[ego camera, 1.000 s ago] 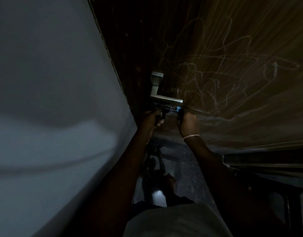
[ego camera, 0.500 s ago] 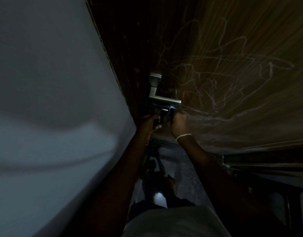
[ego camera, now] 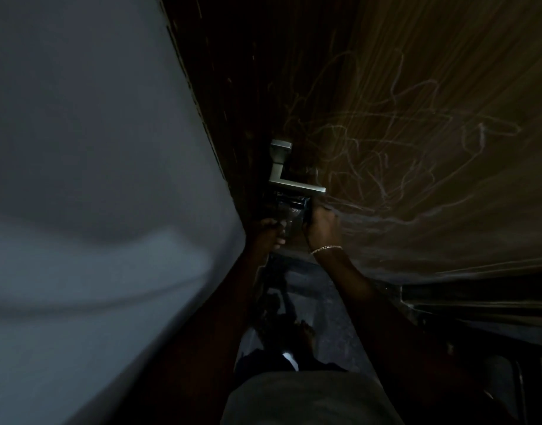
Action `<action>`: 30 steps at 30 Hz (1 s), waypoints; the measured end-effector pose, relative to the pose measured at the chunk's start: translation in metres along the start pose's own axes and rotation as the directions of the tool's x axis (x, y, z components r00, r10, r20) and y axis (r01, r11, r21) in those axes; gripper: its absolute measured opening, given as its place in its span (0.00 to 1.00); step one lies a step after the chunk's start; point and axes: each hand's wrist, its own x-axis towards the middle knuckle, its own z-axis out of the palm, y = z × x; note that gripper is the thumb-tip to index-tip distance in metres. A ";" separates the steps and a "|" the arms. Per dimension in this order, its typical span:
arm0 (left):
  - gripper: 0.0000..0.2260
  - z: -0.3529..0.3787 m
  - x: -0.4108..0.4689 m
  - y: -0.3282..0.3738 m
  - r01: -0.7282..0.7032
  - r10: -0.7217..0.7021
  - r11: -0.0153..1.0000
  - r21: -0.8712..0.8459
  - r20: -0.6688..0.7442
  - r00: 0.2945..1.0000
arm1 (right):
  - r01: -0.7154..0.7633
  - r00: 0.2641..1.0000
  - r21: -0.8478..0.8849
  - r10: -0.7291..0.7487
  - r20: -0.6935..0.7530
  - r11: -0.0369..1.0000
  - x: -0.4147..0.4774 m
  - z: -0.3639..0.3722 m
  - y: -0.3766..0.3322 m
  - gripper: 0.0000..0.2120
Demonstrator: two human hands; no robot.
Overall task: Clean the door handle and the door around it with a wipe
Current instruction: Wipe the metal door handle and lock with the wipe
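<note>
Where the pale wall [ego camera: 95, 179] takes up the left side, it ends at the dark edge of the door [ego camera: 416, 148], which runs on to the right, brown and covered in light scribbled lines. Near that edge sits the door handle [ego camera: 283, 179] – a metal lever whose arm points right. Just beneath the lever is a dark patch, too dim to read.

Up toward this patch reaches the left hand [ego camera: 268, 233], its fingers bent and a pale thumbnail showing; whether it grips anything I cannot tell. Just beside it, on the other side of the dark patch, the right hand [ego camera: 320, 225] is raised against the door face below the tip of the lever. Its fingers are curled, but what lies inside them is lost in shadow, so its hold cannot be told either, and the wipe cannot be made out. A thin bracelet [ego camera: 326, 249] circles the right wrist.

Below, between the two forearms, lies a dark speckled floor [ego camera: 331, 305] with a bare foot [ego camera: 306, 329] on it – and a grey shirt [ego camera: 294, 400] at the bottom edge.
</note>
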 end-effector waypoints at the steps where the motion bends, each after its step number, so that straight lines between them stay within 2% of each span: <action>1: 0.15 0.000 0.000 0.000 -0.013 0.013 1.000 0.004 -0.005 1.000 | -0.007 1.000 -0.004 0.007 -0.006 1.000 -0.001 -0.002 0.004 0.15; 5: 0.03 0.003 0.002 -0.006 -0.041 0.040 0.999 -0.001 -0.054 0.998 | -0.117 0.991 0.001 0.117 -0.066 0.993 -0.002 -0.012 0.016 0.13; 11: 0.10 0.012 0.001 -0.003 -0.105 0.112 0.993 0.055 -0.145 0.983 | -0.173 0.982 0.148 0.182 -0.053 0.974 -0.004 -0.021 0.018 0.09; 13: 0.14 0.014 0.000 -0.002 -0.101 0.121 0.986 0.129 -0.159 0.980 | -0.149 0.983 0.207 0.167 -0.073 0.967 -0.012 -0.024 0.019 0.08; 15: 0.15 0.020 -0.002 0.000 -0.121 0.144 0.984 0.129 -0.184 0.972 | -0.155 0.976 0.260 0.188 -0.110 0.953 -0.021 -0.030 0.020 0.07; 20: 0.20 0.034 -0.012 0.009 -0.149 0.163 0.984 0.100 -0.155 0.974 | -0.242 0.942 0.459 0.321 -0.101 0.855 -0.037 -0.051 0.025 0.08; 22: 0.22 0.037 -0.016 0.011 -0.174 0.190 0.979 0.104 -0.164 0.968 | -0.219 0.947 0.493 0.304 -0.099 0.842 -0.040 -0.062 0.025 0.08; 26: 0.18 0.040 -0.029 0.017 -0.184 0.218 0.957 0.225 -0.137 0.966 | -0.103 0.960 0.601 0.237 -0.148 0.793 -0.045 -0.088 0.017 0.12; 30: 0.10 0.034 -0.046 0.022 -0.225 0.245 0.966 0.129 -0.161 0.956 | -0.026 0.961 0.663 0.202 -0.190 0.748 -0.047 -0.120 -0.001 0.12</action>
